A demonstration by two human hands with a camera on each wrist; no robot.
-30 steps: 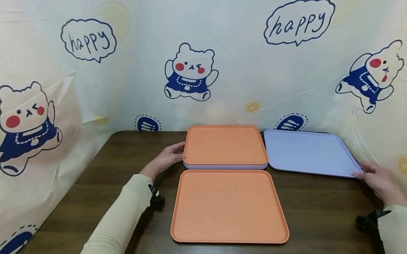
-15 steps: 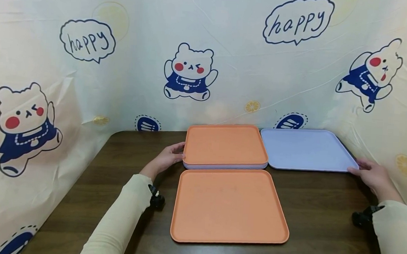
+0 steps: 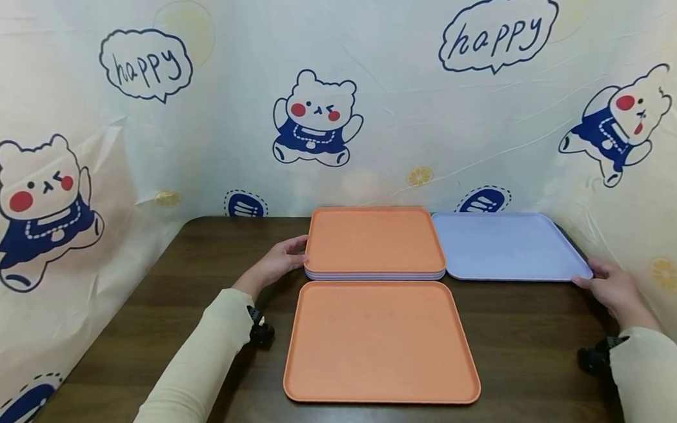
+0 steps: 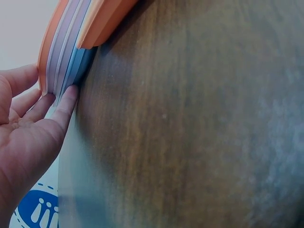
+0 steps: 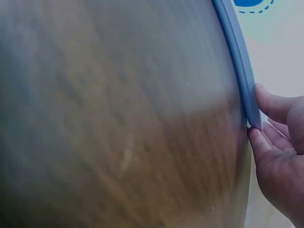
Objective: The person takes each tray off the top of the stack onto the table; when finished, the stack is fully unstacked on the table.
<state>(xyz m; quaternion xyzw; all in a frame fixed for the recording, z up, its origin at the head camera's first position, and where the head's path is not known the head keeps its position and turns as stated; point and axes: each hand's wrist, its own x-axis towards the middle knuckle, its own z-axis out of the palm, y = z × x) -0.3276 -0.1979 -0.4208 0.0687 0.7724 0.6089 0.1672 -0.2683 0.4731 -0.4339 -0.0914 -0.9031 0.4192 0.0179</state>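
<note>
On the left side of a stack of trays rests my left hand (image 3: 277,261). The stack has an orange tray (image 3: 376,241) on top and lilac and bluish rims (image 4: 64,52) below. In the left wrist view my fingers lie against the stacked edges. To the right of the stack lies a lilac-blue tray (image 3: 511,246), its left edge close against the stack. My right hand (image 3: 615,292) holds its near right corner, with thumb and fingers about the corner (image 5: 255,118). Another orange tray (image 3: 383,343) lies flat in front of the stack.
All the trays are on a dark brown wooden table (image 3: 208,255). A cloth wall (image 3: 229,88) with printed bears stands behind and at both sides, close to the right hand and the lilac-blue tray.
My right hand and the lilac-blue tray have moved left and slightly away from me, closer against the stack. My left hand and the orange trays have stayed in place.
</note>
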